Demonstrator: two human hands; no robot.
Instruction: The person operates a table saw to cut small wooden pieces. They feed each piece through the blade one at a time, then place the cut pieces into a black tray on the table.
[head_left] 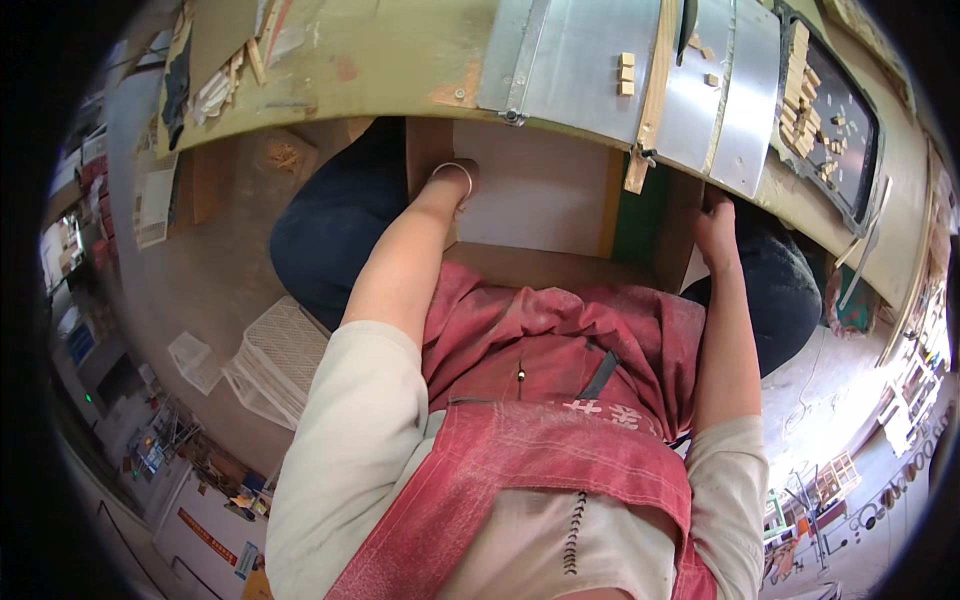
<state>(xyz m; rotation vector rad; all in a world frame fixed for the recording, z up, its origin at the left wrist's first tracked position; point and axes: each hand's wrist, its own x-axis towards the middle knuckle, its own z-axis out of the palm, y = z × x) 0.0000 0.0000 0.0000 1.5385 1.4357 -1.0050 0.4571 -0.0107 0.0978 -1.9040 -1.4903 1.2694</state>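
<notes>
A brown box [545,265], apparently cardboard, rests between my knees under the bench edge. Its inside floor is pale, with a yellow and green band on the right; the far end is hidden beneath the bench. My left hand [460,178], with a bangle on the wrist, reaches in at the box's left wall; its fingers are hidden. At the outer side of the right wall, my right hand [714,225] is closed, its curled fingers gripping the box edge close under the bench.
Above the box, the bench [390,60] carries metal plates [575,70], a wooden strip [657,85] and small wooden blocks [626,75]. A black tray [850,140] with many wood pieces lies at the right. White plastic baskets [275,360] stand on the floor at left.
</notes>
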